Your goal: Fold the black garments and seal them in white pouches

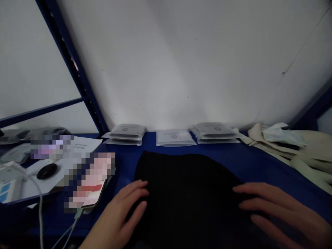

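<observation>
A piece of black cloth point(186, 193) lies spread on the blue tabletop point(124, 173) in front of me, its lower part running out of view. My left hand point(121, 211) rests at the cloth's left edge, fingers stretched out and fingertips on the fabric. On the opposite side, my right hand point(282, 211) has its fingers spread, with the tips at or just over the right edge. Neither hand grips anything. What kind of garment or cover the cloth is, I cannot tell.
Along the wall sit a left stack of frosted pouches point(127, 133), a single pouch point(175, 137) and a right stack of pouches point(216, 132). A phone point(93, 193) with a white cable point(40, 214) lies left, near papers point(83, 147). Cream fabric point(308, 155) is heaped right.
</observation>
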Tool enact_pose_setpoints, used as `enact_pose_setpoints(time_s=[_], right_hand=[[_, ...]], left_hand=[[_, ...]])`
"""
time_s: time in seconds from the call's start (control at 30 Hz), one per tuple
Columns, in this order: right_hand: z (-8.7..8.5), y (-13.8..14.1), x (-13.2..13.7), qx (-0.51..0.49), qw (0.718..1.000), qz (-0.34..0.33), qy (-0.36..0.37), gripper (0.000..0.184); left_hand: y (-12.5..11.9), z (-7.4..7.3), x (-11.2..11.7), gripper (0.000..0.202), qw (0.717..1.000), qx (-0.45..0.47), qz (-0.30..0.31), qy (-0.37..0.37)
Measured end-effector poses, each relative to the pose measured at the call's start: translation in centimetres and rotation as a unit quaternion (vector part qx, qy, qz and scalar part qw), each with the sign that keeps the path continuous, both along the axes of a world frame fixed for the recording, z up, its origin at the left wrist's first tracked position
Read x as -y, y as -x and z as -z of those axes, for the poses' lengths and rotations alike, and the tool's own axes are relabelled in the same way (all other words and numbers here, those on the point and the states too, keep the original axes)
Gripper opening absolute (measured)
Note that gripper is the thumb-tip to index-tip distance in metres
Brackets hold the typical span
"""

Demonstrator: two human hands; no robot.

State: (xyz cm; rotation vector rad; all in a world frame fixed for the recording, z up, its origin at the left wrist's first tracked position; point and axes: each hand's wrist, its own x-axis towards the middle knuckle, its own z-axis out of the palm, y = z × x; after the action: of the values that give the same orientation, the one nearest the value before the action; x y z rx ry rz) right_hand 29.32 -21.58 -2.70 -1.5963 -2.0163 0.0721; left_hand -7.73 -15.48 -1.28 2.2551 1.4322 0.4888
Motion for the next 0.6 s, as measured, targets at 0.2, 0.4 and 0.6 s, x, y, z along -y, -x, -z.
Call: enact_pose_setpoints(time_s=[0.2, 0.4, 0.6], right_hand=[[1.0, 1.5, -1.3, 0.037, 0.997, 0.040, 0.049, 0.054], [2.8, 1.9, -0.2, 0.087, 0.985, -0.017, 0.151, 0.052], [2.2, 2.9, -3.1, 0.102, 0.980, 0.026, 0.168, 0.064]], left_hand=[[-3.5, 0.1, -2.2, 0.060, 0.995, -0.095, 0.013, 0.036], [-3.8, 1.7, -1.8, 0.072, 0.987, -0.140, 0.012, 0.077], [-4.2, 2.3, -4.3, 0.070, 0.989, -0.144, -0.005, 0.019]])
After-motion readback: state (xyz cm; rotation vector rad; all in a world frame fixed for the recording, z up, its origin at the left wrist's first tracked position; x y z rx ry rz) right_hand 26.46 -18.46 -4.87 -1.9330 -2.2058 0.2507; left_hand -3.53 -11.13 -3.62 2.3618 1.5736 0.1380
